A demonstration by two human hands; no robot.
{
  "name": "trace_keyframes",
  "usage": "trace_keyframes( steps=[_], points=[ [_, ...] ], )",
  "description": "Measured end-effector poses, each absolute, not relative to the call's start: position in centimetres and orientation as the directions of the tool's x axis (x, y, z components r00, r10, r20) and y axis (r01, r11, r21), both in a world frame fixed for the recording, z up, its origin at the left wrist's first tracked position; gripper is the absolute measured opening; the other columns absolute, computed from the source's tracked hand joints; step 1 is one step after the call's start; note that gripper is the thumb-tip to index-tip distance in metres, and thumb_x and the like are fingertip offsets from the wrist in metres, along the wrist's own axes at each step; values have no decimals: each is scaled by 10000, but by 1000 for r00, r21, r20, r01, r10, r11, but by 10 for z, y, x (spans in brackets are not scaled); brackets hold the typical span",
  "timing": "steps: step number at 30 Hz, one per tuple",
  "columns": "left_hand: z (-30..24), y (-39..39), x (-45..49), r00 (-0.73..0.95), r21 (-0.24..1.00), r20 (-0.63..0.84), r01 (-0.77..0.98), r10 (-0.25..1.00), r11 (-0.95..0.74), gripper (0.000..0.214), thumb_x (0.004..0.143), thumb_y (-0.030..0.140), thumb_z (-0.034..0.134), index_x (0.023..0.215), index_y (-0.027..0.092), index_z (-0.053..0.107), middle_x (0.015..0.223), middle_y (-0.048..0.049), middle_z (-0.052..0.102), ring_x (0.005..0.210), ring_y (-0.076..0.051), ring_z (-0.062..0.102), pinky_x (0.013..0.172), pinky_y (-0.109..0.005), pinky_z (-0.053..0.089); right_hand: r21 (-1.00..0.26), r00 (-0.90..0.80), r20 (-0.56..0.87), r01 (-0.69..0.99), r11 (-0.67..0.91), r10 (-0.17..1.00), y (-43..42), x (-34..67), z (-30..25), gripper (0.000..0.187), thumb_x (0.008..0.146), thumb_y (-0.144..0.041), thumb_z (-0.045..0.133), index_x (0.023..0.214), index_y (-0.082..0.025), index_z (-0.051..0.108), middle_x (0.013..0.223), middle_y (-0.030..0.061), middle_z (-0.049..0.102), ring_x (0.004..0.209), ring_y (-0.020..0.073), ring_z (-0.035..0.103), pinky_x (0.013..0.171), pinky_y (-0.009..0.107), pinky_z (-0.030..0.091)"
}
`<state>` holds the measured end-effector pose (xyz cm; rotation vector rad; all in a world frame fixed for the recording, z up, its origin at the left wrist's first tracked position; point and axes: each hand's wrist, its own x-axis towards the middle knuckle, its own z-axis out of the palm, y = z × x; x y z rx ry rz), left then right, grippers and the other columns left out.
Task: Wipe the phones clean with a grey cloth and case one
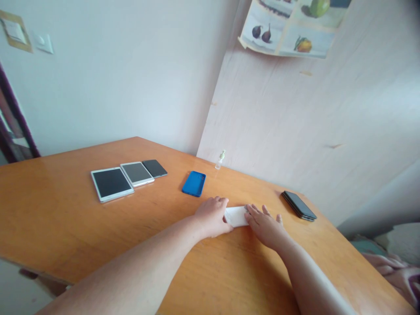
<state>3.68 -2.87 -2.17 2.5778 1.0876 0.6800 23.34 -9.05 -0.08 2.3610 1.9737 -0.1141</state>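
Observation:
A flat white rectangular object (pixel 236 217), about the size of a phone, lies on the wooden table between my hands; its exact kind is unclear. Gripping its left end is my left hand (pixel 213 217), thumb on the near edge and fingers on the far edge. My right hand (pixel 264 225) rests on the right end with its fingers stretched out and somewhat spread. A small greyish patch shows by the right fingertips, partly hidden. Just beyond the left hand lies a blue phone case (pixel 194 183), its hollow inside facing up.
Two white-framed tablets (pixel 112 183) and a dark phone-like device (pixel 155 168) lie in a row at left. A small clear bottle (pixel 220 160) stands near the back edge. Stacked dark phones (pixel 299 205) lie at right. Behind the wooden table (pixel 157 214) is a wall.

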Motion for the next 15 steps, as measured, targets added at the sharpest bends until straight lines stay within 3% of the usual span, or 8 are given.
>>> trace_keyframes(
  steps=[2,7,12,15],
  points=[
    [-20,-29,36,610,402,312,610,728,-683,575,664,481,688,1134,183,545,1121,-130,626,1053,-302,598,868,-381,497,-15,119,-109,992,-122,987,-94,227,1,553,993,-461,205,1505,-281,310,1576,34,277,1461,356,129,1065,739,76],
    [-15,-31,34,629,391,265,623,731,-678,351,732,514,619,912,213,612,999,-104,624,916,-269,626,736,-344,512,-165,-204,-112,969,184,972,-106,204,7,521,1001,-468,174,1496,-373,306,1580,-9,269,1472,271,140,1136,629,78],
    [-13,-32,33,639,375,253,627,726,-683,386,688,526,674,926,225,635,988,-89,615,930,-268,622,767,-349,512,-14,98,-102,995,-100,990,-96,229,3,518,994,-418,228,1484,-306,352,1556,41,325,1450,337,197,1070,730,89],
    [-12,-32,33,636,365,248,637,731,-678,381,682,523,683,916,225,636,989,-89,614,931,-271,620,766,-353,513,7,116,-82,993,-116,990,-94,229,0,525,990,-401,249,1486,-267,354,1548,64,341,1445,347,207,1074,724,108]
  ],
)
